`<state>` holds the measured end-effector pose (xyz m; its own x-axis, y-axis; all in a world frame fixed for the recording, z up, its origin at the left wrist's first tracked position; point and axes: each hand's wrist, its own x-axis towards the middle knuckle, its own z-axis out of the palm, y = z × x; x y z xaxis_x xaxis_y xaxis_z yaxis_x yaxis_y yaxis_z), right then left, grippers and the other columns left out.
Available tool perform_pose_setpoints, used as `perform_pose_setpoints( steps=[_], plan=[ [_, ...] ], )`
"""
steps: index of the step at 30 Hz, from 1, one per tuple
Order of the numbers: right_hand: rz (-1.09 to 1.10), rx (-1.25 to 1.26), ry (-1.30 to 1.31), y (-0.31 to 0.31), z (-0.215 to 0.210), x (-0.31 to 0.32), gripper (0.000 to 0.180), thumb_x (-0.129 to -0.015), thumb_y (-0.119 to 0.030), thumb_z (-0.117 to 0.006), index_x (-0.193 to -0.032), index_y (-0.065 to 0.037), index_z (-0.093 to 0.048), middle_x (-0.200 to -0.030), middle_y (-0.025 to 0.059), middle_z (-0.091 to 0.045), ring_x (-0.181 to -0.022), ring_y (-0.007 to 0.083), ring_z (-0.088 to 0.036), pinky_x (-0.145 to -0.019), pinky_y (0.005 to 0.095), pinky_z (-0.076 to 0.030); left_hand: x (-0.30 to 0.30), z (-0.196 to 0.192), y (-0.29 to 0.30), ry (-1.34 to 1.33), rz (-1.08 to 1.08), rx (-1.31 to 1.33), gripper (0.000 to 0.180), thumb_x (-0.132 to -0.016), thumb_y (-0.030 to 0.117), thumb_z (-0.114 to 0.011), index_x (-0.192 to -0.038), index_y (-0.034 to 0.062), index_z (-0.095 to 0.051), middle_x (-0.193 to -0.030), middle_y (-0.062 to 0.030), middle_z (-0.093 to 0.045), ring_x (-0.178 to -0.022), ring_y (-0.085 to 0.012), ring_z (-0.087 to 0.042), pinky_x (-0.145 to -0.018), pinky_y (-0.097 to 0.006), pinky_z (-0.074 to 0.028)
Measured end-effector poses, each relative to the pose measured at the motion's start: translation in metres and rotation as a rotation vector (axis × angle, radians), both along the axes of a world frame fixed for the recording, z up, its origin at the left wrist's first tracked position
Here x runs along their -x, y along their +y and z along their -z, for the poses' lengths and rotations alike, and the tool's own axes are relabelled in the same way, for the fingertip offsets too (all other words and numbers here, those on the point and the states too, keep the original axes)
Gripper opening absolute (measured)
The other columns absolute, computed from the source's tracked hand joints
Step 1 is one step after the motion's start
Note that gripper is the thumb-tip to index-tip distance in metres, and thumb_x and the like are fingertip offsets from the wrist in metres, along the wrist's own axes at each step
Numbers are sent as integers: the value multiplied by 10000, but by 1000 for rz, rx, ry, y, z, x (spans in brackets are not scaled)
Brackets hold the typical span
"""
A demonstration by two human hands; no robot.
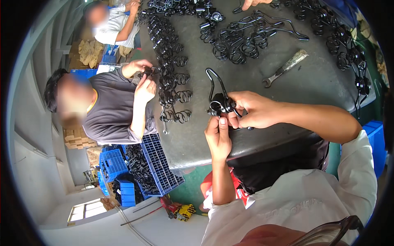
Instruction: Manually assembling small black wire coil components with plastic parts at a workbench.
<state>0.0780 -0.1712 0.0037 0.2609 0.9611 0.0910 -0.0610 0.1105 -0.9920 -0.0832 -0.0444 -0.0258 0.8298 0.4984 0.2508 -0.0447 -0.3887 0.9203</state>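
So a black metal part is being held up in both bare hands, just over the near edge of the dark counter. It's made up of a chunky clamp-like body with a bent wire loop sticking up from it, tilted a bit to the left. The body is gripped from the right side by the right hand, with the fingers curled in around it. From below, it's pinched by the left hand, thumb up against the lower side. So the grip is closed on the same piece on both sides; the fingertips are partly covered, so exactly what's touched by each one can't be told.

Farther up the counter, a worn open-ended wrench is laid at a slant, well apart from the hands. Beyond it, a loose heap of black coiled wire pieces is piled up. A long row of coil parts is lined up along the left side, and another string of coil parts is spread along the right edge.

On the left, a similar small dark piece is held in both hands by a co-worker in a dark shirt. Another person in white can be seen farther back. Below, blue crates are stacked, with a load of dark parts beside their slatted wall.
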Motion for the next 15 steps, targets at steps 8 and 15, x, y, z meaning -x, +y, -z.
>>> perform_pose_setpoints(
  steps=[8,15],
  plan=[
    [-120,123,-17,-6,-15,-4,377,-835,-72,-690,-1169,-27,-520,-910,63,-668,-822,172,-604,-756,356,-508,2,-9,0,-37,-26,60,341,-1104,252,-491,-881,16,-594,-784,-19,-593,-678,-84,-475,-632,-240,-384],
    [-75,-67,-196,-10,-15,-4,584,-949,-183,-702,-1437,-71,-402,-1113,94,-659,-1034,223,-605,-923,403,-487,48,-34,44,-74,-233,55,358,-1079,303,-545,-903,7,-644,-659,1,-510,-590,-94,-441,-586,-253,-370]
  ],
)
